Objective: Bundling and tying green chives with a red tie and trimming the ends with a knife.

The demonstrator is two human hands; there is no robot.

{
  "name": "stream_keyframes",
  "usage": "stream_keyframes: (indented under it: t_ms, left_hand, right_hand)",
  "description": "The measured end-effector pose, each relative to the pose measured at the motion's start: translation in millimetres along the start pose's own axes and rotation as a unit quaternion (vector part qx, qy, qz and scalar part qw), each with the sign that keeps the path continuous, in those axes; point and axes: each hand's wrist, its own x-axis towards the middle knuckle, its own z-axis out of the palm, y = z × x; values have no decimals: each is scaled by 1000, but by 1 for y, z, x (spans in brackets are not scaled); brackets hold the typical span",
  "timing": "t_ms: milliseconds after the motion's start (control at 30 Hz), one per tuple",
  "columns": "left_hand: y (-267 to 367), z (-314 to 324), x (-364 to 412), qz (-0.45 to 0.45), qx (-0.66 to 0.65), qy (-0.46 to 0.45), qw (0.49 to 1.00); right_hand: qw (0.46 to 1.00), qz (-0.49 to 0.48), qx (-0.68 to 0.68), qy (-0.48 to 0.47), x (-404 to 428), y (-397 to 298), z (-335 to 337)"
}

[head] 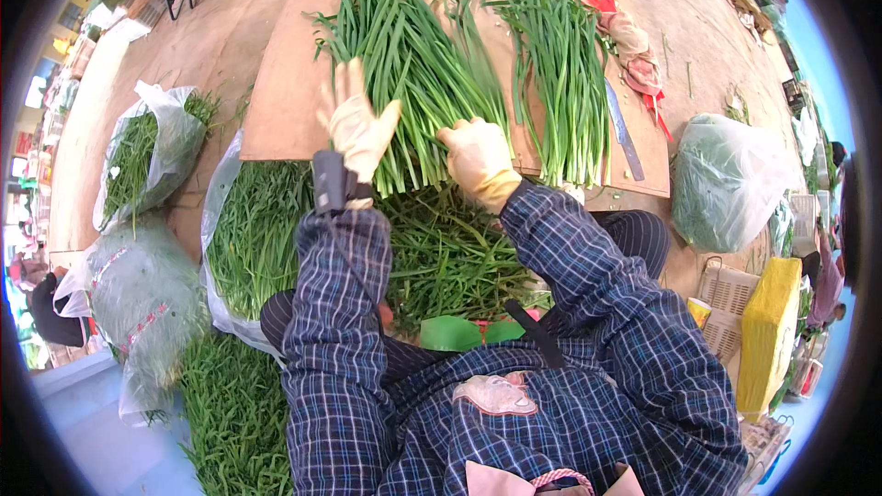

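Note:
In the head view, a large bunch of long green leafy stalks [413, 76], resembling garlic chives, lies on a wooden board [289, 96]. My left hand [357, 120], in a cream glove, is at the bunch's left edge, palm up, fingers apart, holding nothing. My right hand [480, 155], gloved too, is closed around some stalks at the bunch's lower right; their upper leaves are blurred. A second, narrower bunch [561, 83] lies to the right. Beside it are a knife [623, 131] and a rolled cloth with red ties [634, 55].
Loose greens [455, 255] lie below the board, between my legs. An open bag of greens [255, 241] stands left of them, with more bags [148, 289] beyond. At right are a tied plastic bag [730, 179], a plastic crate [727, 296] and a yellow block [768, 337].

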Motion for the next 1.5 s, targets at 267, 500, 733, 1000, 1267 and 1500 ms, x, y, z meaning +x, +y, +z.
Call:
stream_keyframes:
  t_ms: [267,500,733,1000,1267,1500]
  left_hand:
    - [1,40,30,93,203,-198,954]
    - [-13,40,41,113,107,-238,959]
    - [-20,38,45,97,112,-253,956]
    - [-30,37,39,109,99,-236,960]
    - [-18,-1,15,165,40,-115,979]
    - [-77,-35,-32,-185,-188,65,962]
  right_hand:
    - [964,-4,22,-265,0,-8,-5]
    - [812,-184,-63,-550,-123,-20,-20]
    - [990,-69,109,-55,-32,-15,-20]
    - [904,-232,-71,-353,-64,-13,6]
    - [967,27,145,-208,-31,-28,-38]
    - [923,164,260,-232,-13,-13,-11]
